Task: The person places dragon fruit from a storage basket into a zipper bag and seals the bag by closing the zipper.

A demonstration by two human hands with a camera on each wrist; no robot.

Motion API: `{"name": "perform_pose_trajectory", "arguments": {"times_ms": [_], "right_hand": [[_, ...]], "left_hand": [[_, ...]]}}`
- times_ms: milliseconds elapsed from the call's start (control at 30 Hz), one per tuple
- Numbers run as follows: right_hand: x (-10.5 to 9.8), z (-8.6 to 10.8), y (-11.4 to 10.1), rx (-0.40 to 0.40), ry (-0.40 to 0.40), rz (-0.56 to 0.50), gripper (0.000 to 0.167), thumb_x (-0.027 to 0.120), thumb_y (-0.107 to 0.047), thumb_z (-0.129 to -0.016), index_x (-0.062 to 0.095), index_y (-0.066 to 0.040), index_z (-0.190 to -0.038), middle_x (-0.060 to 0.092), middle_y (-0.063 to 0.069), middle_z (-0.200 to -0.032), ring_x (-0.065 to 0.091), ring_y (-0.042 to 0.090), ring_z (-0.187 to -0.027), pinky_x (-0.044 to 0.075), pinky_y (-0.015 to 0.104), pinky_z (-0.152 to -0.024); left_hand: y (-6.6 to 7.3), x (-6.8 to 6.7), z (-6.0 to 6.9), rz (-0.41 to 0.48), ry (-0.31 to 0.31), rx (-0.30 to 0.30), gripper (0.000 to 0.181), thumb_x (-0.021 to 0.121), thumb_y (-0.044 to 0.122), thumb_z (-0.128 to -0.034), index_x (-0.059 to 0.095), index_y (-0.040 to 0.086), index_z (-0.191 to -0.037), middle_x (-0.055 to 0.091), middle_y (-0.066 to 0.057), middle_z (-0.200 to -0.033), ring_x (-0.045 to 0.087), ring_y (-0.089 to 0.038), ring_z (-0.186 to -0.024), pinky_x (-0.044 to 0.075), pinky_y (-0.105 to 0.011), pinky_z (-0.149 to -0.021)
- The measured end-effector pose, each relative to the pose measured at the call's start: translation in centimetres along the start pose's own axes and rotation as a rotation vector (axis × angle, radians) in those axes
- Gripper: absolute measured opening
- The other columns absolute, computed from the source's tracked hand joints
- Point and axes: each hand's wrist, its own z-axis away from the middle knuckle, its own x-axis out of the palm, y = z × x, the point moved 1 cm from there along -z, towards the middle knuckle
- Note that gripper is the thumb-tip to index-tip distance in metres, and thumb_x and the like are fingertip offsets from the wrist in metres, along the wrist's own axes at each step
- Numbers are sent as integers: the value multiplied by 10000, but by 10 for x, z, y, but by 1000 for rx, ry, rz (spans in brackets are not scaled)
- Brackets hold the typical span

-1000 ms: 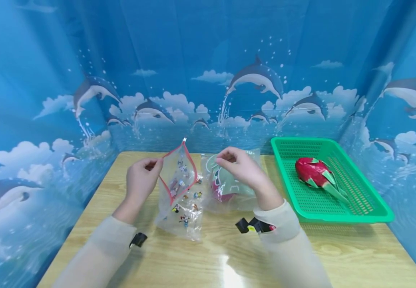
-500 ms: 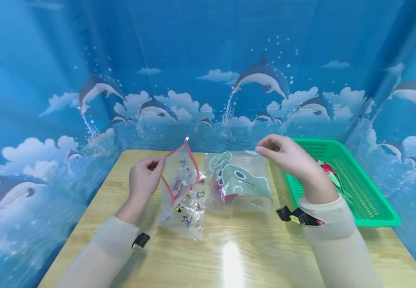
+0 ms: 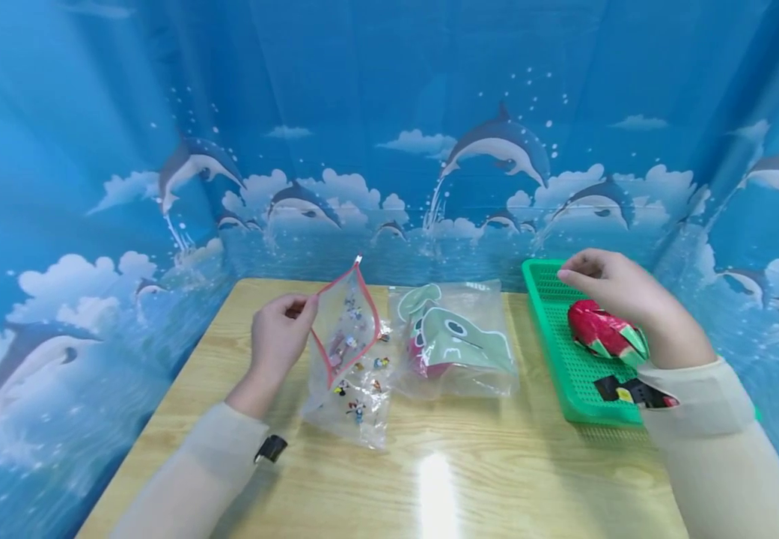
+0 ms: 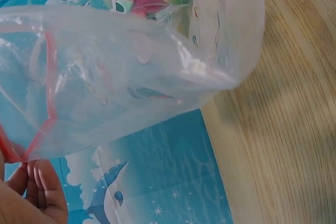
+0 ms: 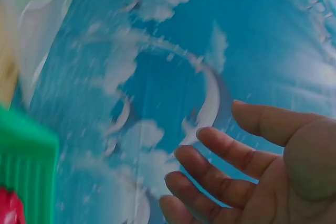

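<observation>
A clear zip bag (image 3: 377,378) with small cartoon prints stands gaping at its red zip edge. My left hand (image 3: 280,337) pinches that edge on its left side, and the left wrist view also shows these fingers at the red strip. Over the green basket (image 3: 574,408) hovers my right hand (image 3: 621,288), holding nothing; its fingers are apart and loosely bent in the right wrist view. Beneath it in the basket lies a red, green-tipped thing (image 3: 594,326) that looks like a dragon fruit, partly hidden by the wrist.
Beside the held bag lies a second clear bag (image 3: 473,346) with a green dinosaur print and a pink thing (image 3: 421,361) inside. Both bags are on the wooden table (image 3: 389,486). A blue dolphin curtain (image 3: 376,90) surrounds the table at the back and sides.
My right hand has moved right, from above the dinosaur bag to above the basket. My left hand keeps its pinch on the red zip edge. The view has shifted slightly.
</observation>
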Motion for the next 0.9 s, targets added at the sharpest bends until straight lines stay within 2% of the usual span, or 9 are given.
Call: {"name": "perform_pose_trajectory", "arguments": {"times_ms": [167,300,500,667,767,900], "right_hand": [[-13,-6,27,29,12,54,633,442,-542,-1024,504,4,-1336,534,300,-1301,558,440,-1098,510,559,-794],[-16,-14,49,65,5,77,649,448,-547,-1020,500,28,-1316,536,328,-1263,550,467,-1087,510,547,-767],[-9,-33,87,108,-58,66,653,445,-501,-1037,452,87,-1322,458,417,-1322,489,548,-1161,484,609,-832],[-4,-45,115,135,-61,87,683,504,-466,-1022,407,118,-1361,416,433,-1322,472,572,-1155,464,644,-856],[-1,-51,128,123,-61,100,691,550,-440,-1007,404,133,-1363,419,433,-1304,502,558,-1116,477,627,-835],[4,-59,143,117,-82,111,708,600,-397,-986,376,141,-1387,395,448,-1320,479,573,-1140,473,640,-855]], "left_hand": [[0,1,0,0,3,-3,219,688,258,-949,772,56,-939,714,-75,-791,625,-199,-698,519,-316,-629],[0,2,1,-3,2,2,225,687,261,-950,771,53,-932,714,-78,-791,625,-200,-699,516,-311,-637],[-1,4,4,10,-1,-11,215,687,246,-949,768,47,-933,711,-78,-796,624,-197,-713,508,-273,-627],[3,5,5,23,-16,-12,225,681,267,-952,769,62,-927,703,-64,-783,619,-191,-707,509,-287,-608],[5,5,6,19,-14,-17,229,680,271,-953,766,60,-927,702,-66,-784,618,-194,-707,512,-294,-610],[6,7,6,17,-9,-22,221,686,256,-949,765,51,-931,706,-76,-790,624,-202,-713,514,-300,-628]]}}
